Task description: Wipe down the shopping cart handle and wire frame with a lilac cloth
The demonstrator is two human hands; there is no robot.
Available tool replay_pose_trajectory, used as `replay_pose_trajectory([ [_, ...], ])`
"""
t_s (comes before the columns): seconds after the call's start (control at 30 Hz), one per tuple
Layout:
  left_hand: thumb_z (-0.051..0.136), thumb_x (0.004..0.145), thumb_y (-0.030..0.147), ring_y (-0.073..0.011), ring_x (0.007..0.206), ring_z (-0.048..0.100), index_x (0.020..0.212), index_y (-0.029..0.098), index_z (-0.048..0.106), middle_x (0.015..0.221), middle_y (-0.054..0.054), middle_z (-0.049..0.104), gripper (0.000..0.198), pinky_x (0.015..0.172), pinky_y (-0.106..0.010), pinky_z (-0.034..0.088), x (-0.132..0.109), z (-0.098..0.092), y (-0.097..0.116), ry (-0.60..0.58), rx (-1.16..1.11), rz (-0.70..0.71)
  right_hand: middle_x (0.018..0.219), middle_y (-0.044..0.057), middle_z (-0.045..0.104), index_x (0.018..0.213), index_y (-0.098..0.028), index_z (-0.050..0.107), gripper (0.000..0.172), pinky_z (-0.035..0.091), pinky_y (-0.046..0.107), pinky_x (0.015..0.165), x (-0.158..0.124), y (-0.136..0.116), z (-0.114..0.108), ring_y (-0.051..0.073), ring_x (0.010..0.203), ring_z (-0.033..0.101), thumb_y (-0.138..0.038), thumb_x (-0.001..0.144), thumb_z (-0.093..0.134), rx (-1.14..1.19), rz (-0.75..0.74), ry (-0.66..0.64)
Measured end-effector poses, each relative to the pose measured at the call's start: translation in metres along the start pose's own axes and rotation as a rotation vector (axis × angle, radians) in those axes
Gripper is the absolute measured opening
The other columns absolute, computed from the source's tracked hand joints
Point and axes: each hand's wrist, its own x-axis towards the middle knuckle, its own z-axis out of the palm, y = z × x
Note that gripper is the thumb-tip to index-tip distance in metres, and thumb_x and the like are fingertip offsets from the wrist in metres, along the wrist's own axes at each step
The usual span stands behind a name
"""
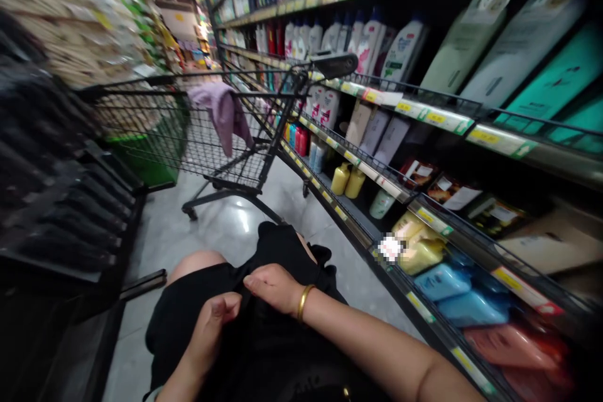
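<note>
I am crouched low in a shop aisle, black clothing (264,333) over my knees. My right hand (271,286), a gold bangle (304,301) on its wrist, pinches a fold of the black fabric near my knee. Just below and left of it, my left hand (211,320) is curled with its thumb against the same fabric. Neither hand touches the shelves or the cart.
A wire shopping cart (155,125) with a purple cloth (221,110) hung on its rim stands ahead on the grey floor. Shelves of bottles and refill packs (452,301) run along the right. Dark racks (61,201) line the left.
</note>
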Motion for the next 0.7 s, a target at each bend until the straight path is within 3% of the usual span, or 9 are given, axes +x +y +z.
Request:
replay_pose_trajectory([
  [0.07, 0.018, 0.073, 0.111, -0.0125, 0.055, 0.02, 0.053, 0.025, 0.024, 0.056, 0.003, 0.02, 0.089, 0.055, -0.032, 0.015, 0.01, -0.007, 0.012, -0.005, -0.104, -0.033, 0.054, -0.004, 0.04, 0.055, -0.024, 0.043, 0.084, 0.031, 0.031, 0.061, 0.011, -0.011, -0.008, 0.012, 0.057, 0.037, -0.102, 0.086, 0.035, 0.171, 0.046, 0.001],
  [0.13, 0.018, 0.071, 0.112, -0.0119, 0.053, 0.016, 0.054, 0.026, 0.021, 0.055, 0.004, 0.016, 0.088, 0.053, -0.032, 0.013, 0.024, -0.021, 0.042, -0.02, -0.236, -0.02, 0.05, -0.004, 0.04, 0.052, -0.024, 0.045, 0.086, 0.031, 0.031, 0.06, 0.031, -0.036, -0.024, 0.011, 0.054, 0.037, -0.104, 0.083, 0.038, 0.269, 0.017, -0.011],
  [0.23, 0.021, 0.075, 0.11, -0.0136, 0.054, 0.02, 0.055, 0.026, 0.023, 0.053, 0.003, 0.02, 0.087, 0.054, -0.033, 0.018, 0.042, -0.049, 0.122, -0.025, -0.349, 0.123, 0.051, -0.003, 0.042, 0.049, -0.024, 0.045, 0.087, 0.03, 0.03, 0.057, 0.063, -0.103, -0.061, 0.011, 0.053, 0.038, -0.103, 0.084, 0.036, 0.315, -0.126, -0.062],
  [0.3, 0.023, 0.074, 0.11, -0.0145, 0.053, 0.022, 0.053, 0.025, 0.022, 0.052, 0.002, 0.02, 0.088, 0.054, -0.034, 0.021, 0.046, -0.066, 0.186, -0.057, -0.355, 0.284, 0.049, -0.004, 0.036, 0.049, -0.024, 0.04, 0.086, 0.023, 0.028, 0.052, 0.08, -0.159, -0.087, 0.009, 0.048, 0.031, -0.101, 0.087, 0.034, 0.448, -0.272, -0.133],
  [0.37, 0.025, 0.076, 0.109, -0.0153, 0.053, 0.023, 0.055, 0.024, 0.021, 0.052, 0.002, 0.02, 0.088, 0.054, -0.035, 0.025, 0.045, -0.077, 0.243, -0.065, -0.34, 0.408, 0.049, -0.005, 0.033, 0.049, -0.025, 0.035, 0.087, 0.02, 0.027, 0.048, 0.091, -0.209, -0.108, 0.008, 0.047, 0.026, -0.103, 0.086, 0.024, 0.524, -0.372, -0.206],
  [0.43, 0.031, 0.077, 0.108, -0.0151, 0.052, 0.024, 0.056, 0.023, 0.022, 0.053, 0.002, 0.018, 0.088, 0.053, -0.034, 0.025, 0.044, -0.081, 0.283, -0.065, -0.336, 0.481, 0.049, -0.005, 0.031, 0.05, -0.026, 0.033, 0.088, 0.021, 0.025, 0.045, 0.098, -0.243, -0.122, 0.009, 0.046, 0.024, -0.106, 0.082, 0.012, 0.55, -0.379, -0.267],
  [0.53, 0.03, 0.074, 0.111, -0.014, 0.049, 0.023, 0.052, 0.024, 0.025, 0.051, 0.002, 0.018, 0.09, 0.05, -0.033, 0.022, 0.051, -0.079, 0.308, -0.141, -0.4, 0.461, 0.047, -0.006, 0.028, 0.05, -0.027, 0.029, 0.088, 0.018, 0.024, 0.041, 0.105, -0.261, -0.129, 0.008, 0.044, 0.021, -0.108, 0.075, 0.004, 0.579, -0.34, -0.327],
  [0.7, 0.02, 0.078, 0.108, -0.0119, 0.047, 0.023, 0.05, 0.025, 0.023, 0.049, 0.003, 0.018, 0.088, 0.047, -0.031, 0.022, 0.067, -0.077, 0.303, -0.21, -0.487, 0.475, 0.043, -0.007, 0.026, 0.047, -0.026, 0.025, 0.089, 0.016, 0.022, 0.039, 0.111, -0.254, -0.124, 0.006, 0.04, 0.019, -0.107, 0.068, -0.006, 0.62, -0.293, -0.356],
])
